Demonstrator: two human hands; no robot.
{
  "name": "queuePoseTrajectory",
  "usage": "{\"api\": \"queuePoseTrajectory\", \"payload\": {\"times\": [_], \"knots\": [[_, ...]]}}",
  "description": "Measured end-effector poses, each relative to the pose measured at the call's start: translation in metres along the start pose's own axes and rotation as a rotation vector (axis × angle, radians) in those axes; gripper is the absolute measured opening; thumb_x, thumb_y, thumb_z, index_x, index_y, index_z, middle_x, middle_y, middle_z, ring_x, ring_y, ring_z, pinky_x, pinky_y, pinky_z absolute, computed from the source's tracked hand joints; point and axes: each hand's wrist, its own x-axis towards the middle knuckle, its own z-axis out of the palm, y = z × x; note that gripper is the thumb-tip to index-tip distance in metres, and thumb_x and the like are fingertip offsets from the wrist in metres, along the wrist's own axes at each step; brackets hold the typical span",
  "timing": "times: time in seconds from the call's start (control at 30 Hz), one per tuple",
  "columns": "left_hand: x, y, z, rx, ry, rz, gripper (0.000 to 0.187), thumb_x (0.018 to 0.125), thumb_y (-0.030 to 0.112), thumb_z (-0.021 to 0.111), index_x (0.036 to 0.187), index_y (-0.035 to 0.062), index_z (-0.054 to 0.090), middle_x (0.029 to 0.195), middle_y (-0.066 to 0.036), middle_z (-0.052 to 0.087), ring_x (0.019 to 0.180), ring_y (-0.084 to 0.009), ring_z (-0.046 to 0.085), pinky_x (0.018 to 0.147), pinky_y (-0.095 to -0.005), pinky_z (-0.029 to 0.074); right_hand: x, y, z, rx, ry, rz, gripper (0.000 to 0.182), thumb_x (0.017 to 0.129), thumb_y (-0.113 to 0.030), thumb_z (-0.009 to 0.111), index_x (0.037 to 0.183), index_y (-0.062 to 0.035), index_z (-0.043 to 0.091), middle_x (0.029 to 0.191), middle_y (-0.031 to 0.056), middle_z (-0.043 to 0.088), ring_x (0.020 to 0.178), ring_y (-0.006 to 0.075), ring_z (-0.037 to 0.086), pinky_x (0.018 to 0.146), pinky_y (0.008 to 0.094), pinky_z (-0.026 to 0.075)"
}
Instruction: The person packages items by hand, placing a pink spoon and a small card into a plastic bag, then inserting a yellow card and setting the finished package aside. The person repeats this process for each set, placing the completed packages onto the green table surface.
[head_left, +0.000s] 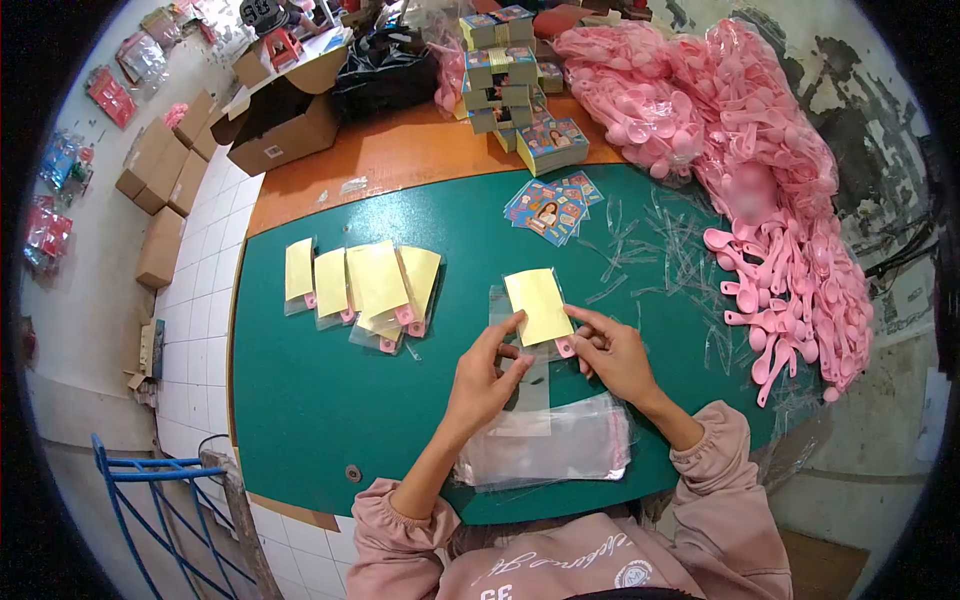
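Note:
A yellow card [538, 305] lies on a clear plastic sleeve, with the pink end of a spoon [565, 346] showing at its lower right corner. My left hand [487, 375] touches the card's left edge with its index finger, its thumb and fingers apart. At the lower right corner my right hand [612, 350] pinches the card and sleeve by the spoon end. Nearer my body lies a stack of clear plastic sleeves [545, 445]. Several packed yellow cards [378, 280] with pink spoon ends rest at the left of the green mat.
Pink spoons [785, 300] and large bags of them [700, 100] fill the right side. Loose printed cards [553, 208] and card stacks [500, 75] are at the back. Plastic strips [650, 245] lie right of centre. An open cardboard box [285, 125] sits back left.

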Motion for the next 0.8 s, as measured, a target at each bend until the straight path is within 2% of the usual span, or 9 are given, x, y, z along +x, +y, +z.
{"api": "queuePoseTrajectory", "payload": {"times": [0.13, 0.2, 0.27, 0.3, 0.37, 0.43, 0.53, 0.7, 0.8], "knots": [[0.004, 0.003, -0.042, -0.026, 0.225, -0.002, 0.049, 0.077, 0.010, 0.062, 0.124, 0.0058, 0.046, 0.104, -0.010, 0.056, 0.078, -0.0168, 0.056, 0.056, -0.0274, 0.046, -0.001, -0.033, -0.029, -0.325, 0.162, -0.280, 0.022, 0.082, -0.007, 0.056, 0.103, -0.0018, 0.059, 0.079, 0.0068, 0.062, 0.054, 0.0107, 0.055, 0.049, 0.0250, 0.044], [0.004, 0.004, -0.076, 0.018, 0.291, -0.052, 0.049, 0.078, 0.011, 0.062, 0.123, 0.0062, 0.046, 0.104, -0.012, 0.055, 0.077, -0.0187, 0.056, 0.058, -0.0291, 0.046, 0.013, -0.033, -0.076, -0.654, 0.421, -0.433, 0.017, 0.077, -0.005, 0.057, 0.094, -0.0031, 0.062, 0.083, 0.0104, 0.062, 0.065, 0.0219, 0.058, 0.061, 0.0317, 0.046], [0.001, 0.012, -0.094, 1.173, 0.758, 0.299, 0.044, 0.078, 0.014, 0.062, 0.119, 0.0045, 0.048, 0.100, -0.015, 0.053, 0.078, -0.0227, 0.055, 0.064, -0.0323, 0.046, 0.037, -0.014, -0.144, -1.011, 0.538, -0.598, 0.021, 0.071, 0.001, 0.056, 0.091, -0.0035, 0.062, 0.086, 0.0131, 0.061, 0.082, 0.0304, 0.055, 0.073, 0.0369, 0.044], [0.001, 0.012, -0.091, 1.175, 0.763, 0.302, 0.044, 0.078, 0.014, 0.062, 0.119, 0.0045, 0.048, 0.100, -0.015, 0.053, 0.078, -0.0227, 0.055, 0.064, -0.0323, 0.046, 0.045, -0.004, -0.172, -1.130, 0.546, -0.574, 0.023, 0.069, 0.002, 0.054, 0.091, -0.0036, 0.061, 0.087, 0.0137, 0.060, 0.086, 0.0315, 0.053, 0.076, 0.0379, 0.042], [0.003, 0.006, -0.067, 0.427, 0.331, -0.056, 0.041, 0.079, 0.016, 0.062, 0.115, 0.0009, 0.049, 0.096, -0.017, 0.051, 0.081, -0.0275, 0.053, 0.072, -0.0351, 0.045, 0.049, 0.002, -0.201, -1.249, 0.550, -0.561, 0.026, 0.067, 0.004, 0.053, 0.091, -0.0037, 0.061, 0.087, 0.0142, 0.059, 0.089, 0.0325, 0.051, 0.078, 0.0388, 0.041], [0.005, -0.001, -0.027, 0.811, 0.217, 0.165, 0.041, 0.078, 0.015, 0.062, 0.112, -0.0019, 0.048, 0.093, -0.016, 0.051, 0.082, -0.0281, 0.052, 0.073, -0.0352, 0.045, 0.052, 0.001, -0.212, -1.439, 0.423, -0.302, 0.025, 0.069, 0.002, 0.050, 0.091, -0.0034, 0.060, 0.089, 0.0148, 0.058, 0.090, 0.0321, 0.051, 0.078, 0.0393, 0.040], [0.015, -0.009, 0.003, 0.772, 0.285, 0.218, 0.046, 0.075, 0.014, 0.065, 0.113, -0.0032, 0.047, 0.094, -0.015, 0.050, 0.080, -0.0292, 0.053, 0.072, -0.0357, 0.046, 0.055, 0.003, -0.229, -1.332, 0.430, -0.315, 0.022, 0.070, -0.004, 0.051, 0.090, -0.0021, 0.060, 0.087, 0.0158, 0.057, 0.089, 0.0330, 0.051, 0.077, 0.0399, 0.040], [0.026, -0.017, -0.006, -0.029, 0.076, -0.074, 0.041, 0.072, 0.001, 0.062, 0.111, -0.0026, 0.050, 0.083, -0.005, 0.055, 0.066, -0.0108, 0.052, 0.064, -0.0267, 0.046, 0.040, -0.032, -0.184, -1.058, 0.550, -0.577, 0.013, 0.082, -0.007, 0.047, 0.091, -0.0004, 0.054, 0.075, 0.0153, 0.052, 0.077, 0.0304, 0.049, 0.067, 0.0369, 0.039], [0.027, -0.002, -0.018, -0.165, -0.105, -0.137, 0.028, 0.072, 0.001, 0.060, 0.100, -0.0016, 0.056, 0.073, 0.001, 0.054, 0.063, -0.0049, 0.048, 0.061, -0.0224, 0.045, 0.020, -0.067, -0.125, -0.553, 0.264, 0.039, 0.020, 0.086, -0.015, 0.050, 0.099, -0.0002, 0.053, 0.080, 0.0138, 0.053, 0.071, 0.0251, 0.051, 0.067, 0.0344, 0.041]]}}
